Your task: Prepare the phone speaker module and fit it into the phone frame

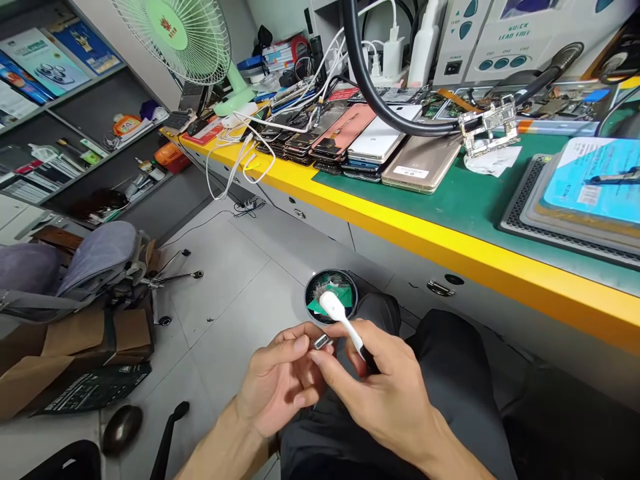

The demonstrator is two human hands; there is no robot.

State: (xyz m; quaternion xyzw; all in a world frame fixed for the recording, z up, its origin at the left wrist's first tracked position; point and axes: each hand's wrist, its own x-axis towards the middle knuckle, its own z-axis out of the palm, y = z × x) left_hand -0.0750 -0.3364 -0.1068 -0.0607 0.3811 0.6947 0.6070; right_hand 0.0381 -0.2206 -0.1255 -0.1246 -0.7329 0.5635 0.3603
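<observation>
My left hand (275,383) is closed in a pinch on a small silver metal part (321,342) with a dark middle; its exact kind is too small to tell. My right hand (387,390) grips a toothbrush (351,333) with a white head and neck and a dark handle. The brush head points up and away from me, apart from the metal part. My right thumb and fingertips come close to the metal part as well. Both hands hang above my lap, below the bench edge.
Behind the brush head, a round bin (306,300) stands on the floor with green scraps and fluff inside. The yellow-edged bench (450,247) runs along the right, bearing stacked phones (373,140), a soldering station (510,40) and a green fan (173,33). A chair (103,257) is at left.
</observation>
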